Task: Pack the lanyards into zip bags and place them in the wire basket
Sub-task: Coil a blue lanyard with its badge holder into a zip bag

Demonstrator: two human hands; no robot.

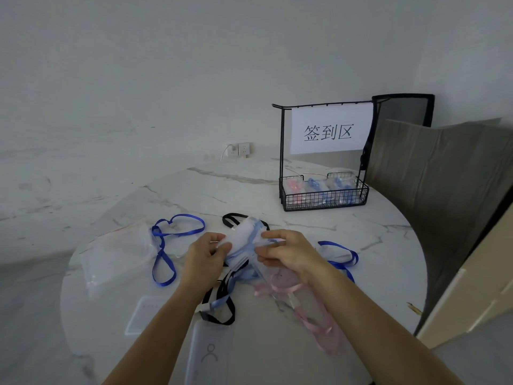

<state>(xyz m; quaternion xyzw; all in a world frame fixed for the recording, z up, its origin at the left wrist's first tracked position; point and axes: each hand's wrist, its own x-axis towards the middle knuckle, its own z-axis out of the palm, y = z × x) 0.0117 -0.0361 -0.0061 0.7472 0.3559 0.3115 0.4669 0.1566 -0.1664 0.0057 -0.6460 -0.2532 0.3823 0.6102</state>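
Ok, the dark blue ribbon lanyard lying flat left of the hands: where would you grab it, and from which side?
Pinch the dark blue ribbon lanyard at its narrow waist, where the two loops cross, coming straight down from above. It lies flat on the white marble table, so there is no edge to slide under, and one pinch there likely gathers both strands.

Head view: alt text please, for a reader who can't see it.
Left hand and right hand hold a clear zip bag with a light blue lanyard over a marble table strewn with lanyards; a wire basket of filled bags stands behind.
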